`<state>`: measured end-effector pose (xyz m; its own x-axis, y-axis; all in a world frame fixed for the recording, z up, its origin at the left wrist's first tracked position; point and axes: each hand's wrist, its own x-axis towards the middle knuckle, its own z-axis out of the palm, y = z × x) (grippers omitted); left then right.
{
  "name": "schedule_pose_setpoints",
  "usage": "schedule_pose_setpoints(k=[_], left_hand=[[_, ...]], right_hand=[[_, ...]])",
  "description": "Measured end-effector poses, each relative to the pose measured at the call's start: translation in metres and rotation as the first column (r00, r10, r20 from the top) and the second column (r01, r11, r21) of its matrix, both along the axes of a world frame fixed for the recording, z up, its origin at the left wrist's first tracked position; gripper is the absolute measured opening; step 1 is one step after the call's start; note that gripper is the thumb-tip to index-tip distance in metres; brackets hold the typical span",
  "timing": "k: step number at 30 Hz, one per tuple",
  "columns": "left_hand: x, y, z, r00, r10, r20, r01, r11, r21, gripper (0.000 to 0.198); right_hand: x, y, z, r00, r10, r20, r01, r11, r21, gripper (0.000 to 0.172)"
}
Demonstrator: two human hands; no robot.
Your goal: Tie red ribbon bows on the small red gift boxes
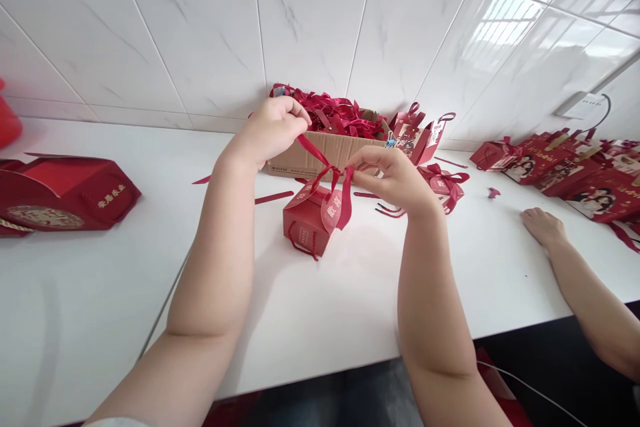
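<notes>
A small red gift box (304, 221) with a cord handle stands on the white table, a round tag (331, 211) hanging at its top. Red ribbon (315, 150) is knotted above the lid. Up and to the left, my left hand (283, 123) pinches one ribbon end and draws it out straight. My right hand (387, 173) has its thumb and fingers closed on the ribbon's right part beside the knot, with a loose tail dropping below. The fingertips partly cover the ribbon there.
Behind the box, a cardboard carton (325, 152) holds many red ribbons. A ribboned box (445, 187) sits to its right. At left lies a larger red box (75, 193). Another person's hand (545, 227) rests at right, near several red gift boxes (595, 190).
</notes>
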<state>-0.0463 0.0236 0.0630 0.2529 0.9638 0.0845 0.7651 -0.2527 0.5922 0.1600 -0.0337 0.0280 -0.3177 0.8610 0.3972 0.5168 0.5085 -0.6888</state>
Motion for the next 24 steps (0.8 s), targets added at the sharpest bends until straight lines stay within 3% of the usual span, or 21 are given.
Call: schedule_pose_setpoints(k=[3, 8, 11, 18, 22, 24], left_hand=[[-0.009, -0.001, -0.001, 0.996, 0.032, 0.086, -0.038, 0.996, 0.075, 0.023], [-0.030, 0.017, -0.011, 0.979, 0.165, -0.120, -0.172, 0.984, -0.047, 0.028], [-0.038, 0.038, -0.026, 0.953, 0.173, -0.248, -0.210, 0.969, -0.131, 0.036], [-0.041, 0.075, -0.063, 0.907, 0.050, -0.419, -0.194, 0.931, -0.308, 0.045], [-0.042, 0.077, -0.066, 0.899, 0.025, -0.438, -0.198, 0.914, -0.353, 0.046], [-0.043, 0.075, -0.065, 0.898, 0.022, -0.440, -0.202, 0.907, -0.369, 0.046]], right_hand=[[0.008, -0.005, 0.005, 0.996, 0.026, 0.087, -0.015, 0.992, -0.128, 0.013], [0.023, -0.007, 0.007, 0.954, 0.119, 0.276, 0.012, 0.903, -0.430, 0.013], [0.028, -0.003, 0.004, 0.924, 0.186, 0.334, 0.028, 0.839, -0.544, 0.013], [0.025, 0.006, -0.004, 0.881, 0.257, 0.396, 0.100, 0.719, -0.688, 0.011], [0.024, 0.003, 0.001, 0.893, 0.207, 0.400, 0.167, 0.673, -0.721, 0.011], [0.026, 0.003, 0.001, 0.899, 0.179, 0.400, 0.180, 0.682, -0.709, 0.014]])
